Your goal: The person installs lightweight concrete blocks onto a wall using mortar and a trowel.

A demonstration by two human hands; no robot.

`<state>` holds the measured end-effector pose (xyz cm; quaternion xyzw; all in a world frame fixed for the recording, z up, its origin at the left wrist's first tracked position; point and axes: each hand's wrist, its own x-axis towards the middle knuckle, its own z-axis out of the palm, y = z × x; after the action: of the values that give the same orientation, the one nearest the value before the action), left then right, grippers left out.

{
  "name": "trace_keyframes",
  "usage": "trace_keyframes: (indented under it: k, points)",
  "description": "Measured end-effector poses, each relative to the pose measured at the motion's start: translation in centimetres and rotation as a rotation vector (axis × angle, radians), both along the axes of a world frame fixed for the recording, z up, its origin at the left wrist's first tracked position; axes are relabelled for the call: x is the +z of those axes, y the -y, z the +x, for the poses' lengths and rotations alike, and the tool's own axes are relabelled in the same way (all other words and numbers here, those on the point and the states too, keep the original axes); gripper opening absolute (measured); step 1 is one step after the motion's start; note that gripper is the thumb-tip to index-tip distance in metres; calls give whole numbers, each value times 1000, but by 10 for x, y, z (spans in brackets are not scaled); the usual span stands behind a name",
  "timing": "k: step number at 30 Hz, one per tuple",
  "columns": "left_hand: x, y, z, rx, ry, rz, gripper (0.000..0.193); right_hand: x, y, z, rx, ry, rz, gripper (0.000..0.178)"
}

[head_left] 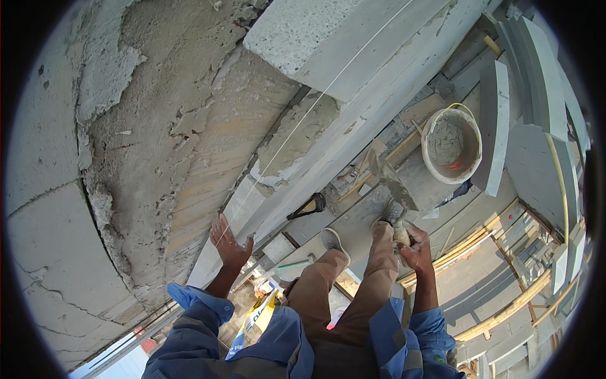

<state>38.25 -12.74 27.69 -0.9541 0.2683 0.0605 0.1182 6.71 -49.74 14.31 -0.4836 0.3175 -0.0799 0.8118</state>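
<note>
My left hand [232,245] is spread open against the top of the pale block wall [268,211], beside a taut white string [262,174]. Its fingers hold nothing. In my right hand [416,249] is the handle of a mortar-smeared trowel [394,183], its metal blade pointing away from me over the plank platform. Beyond the left hand, a patch of wet grey mortar [300,136] lies on the wall top. A pale block [303,38] sits farther along, with the string passing over it.
A bucket [478,142] of grey mortar with a yellow handle stands right of the trowel. A black-handled tool [307,206] lies by the wall foot. Grey boards [499,126] lean at the right. Wooden poles [505,322] edge a drop to a lower level.
</note>
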Motion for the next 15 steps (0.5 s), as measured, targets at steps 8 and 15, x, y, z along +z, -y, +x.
trace_keyframes:
  k: [8, 15]
  points:
    - [-5, -5, 2, -44, 65, -242, 101, 44, -101, 152, 74, 62, -1088, 51]
    - [-1, -8, 4, -63, -6, -349, 96, 16, -164, 156, -56, -239, -1423, 56]
